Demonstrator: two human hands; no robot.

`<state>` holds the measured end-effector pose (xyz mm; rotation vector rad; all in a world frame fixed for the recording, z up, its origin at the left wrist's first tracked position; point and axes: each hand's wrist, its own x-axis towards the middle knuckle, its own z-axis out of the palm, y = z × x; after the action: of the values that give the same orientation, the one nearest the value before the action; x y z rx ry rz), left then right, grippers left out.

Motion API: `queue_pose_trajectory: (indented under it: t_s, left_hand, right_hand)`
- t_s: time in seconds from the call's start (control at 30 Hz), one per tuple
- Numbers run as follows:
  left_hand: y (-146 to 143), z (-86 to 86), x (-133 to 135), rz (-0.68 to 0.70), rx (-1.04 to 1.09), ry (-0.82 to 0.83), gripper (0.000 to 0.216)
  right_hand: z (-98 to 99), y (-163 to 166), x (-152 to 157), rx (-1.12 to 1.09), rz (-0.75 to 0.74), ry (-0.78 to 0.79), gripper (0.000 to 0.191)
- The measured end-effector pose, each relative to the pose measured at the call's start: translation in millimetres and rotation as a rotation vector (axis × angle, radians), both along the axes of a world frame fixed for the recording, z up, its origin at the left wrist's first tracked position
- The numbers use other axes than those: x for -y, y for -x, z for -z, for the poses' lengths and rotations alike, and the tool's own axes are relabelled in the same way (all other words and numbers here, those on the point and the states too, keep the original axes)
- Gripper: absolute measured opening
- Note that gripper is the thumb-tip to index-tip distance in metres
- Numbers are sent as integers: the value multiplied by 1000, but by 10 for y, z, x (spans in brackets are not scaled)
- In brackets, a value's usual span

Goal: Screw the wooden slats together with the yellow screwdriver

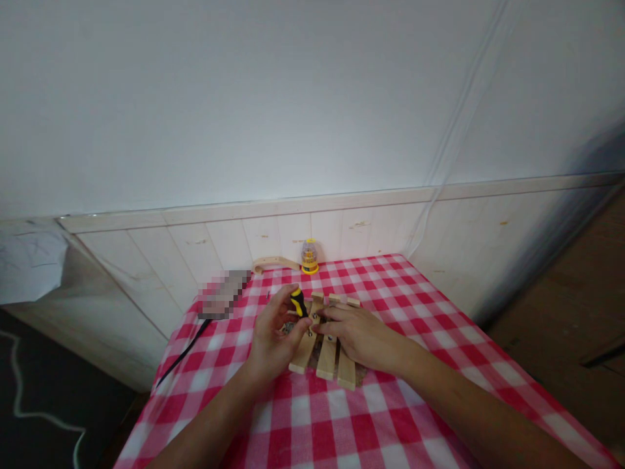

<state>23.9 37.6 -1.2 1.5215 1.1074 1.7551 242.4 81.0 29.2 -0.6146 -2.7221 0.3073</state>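
Observation:
My left hand [271, 335] is closed around a small screwdriver [297, 301] with a yellow and black handle. Its handle tilts, the lower end pointing down toward the leftmost of several pale wooden slats [327, 365]. Dark round screw heads [331, 337] show on the slats, which lie side by side with gaps between them. Across their middle rests my right hand [366, 335], fingers stretched out to the left and fingertips near the screws on the left slat. The screwdriver's tip is too small to make out. Something small and greyish lies partly hidden behind my left fingers.
A red and white checked cloth [303, 433] covers the table. At the back stand a clear bottle-shaped container with a yellow base [310, 264] and a curved wooden piece [276, 262]. A blurred-out flat object [224, 296] with a black cord lies at left. Panelled wall [273, 231] borders the far edge.

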Motion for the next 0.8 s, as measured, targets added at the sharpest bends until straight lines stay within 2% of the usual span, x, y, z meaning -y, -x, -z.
queue_pose_trajectory:
  t_s: [0.43,0.8]
  left_hand:
    - [19,-15,6,122,50,41,53]
    - [25,-21,8,118,32,77,56]
  right_hand:
    - [-55,1,29,23,15,8,43]
    - [15,-9,-18,-24,-23,31,38]
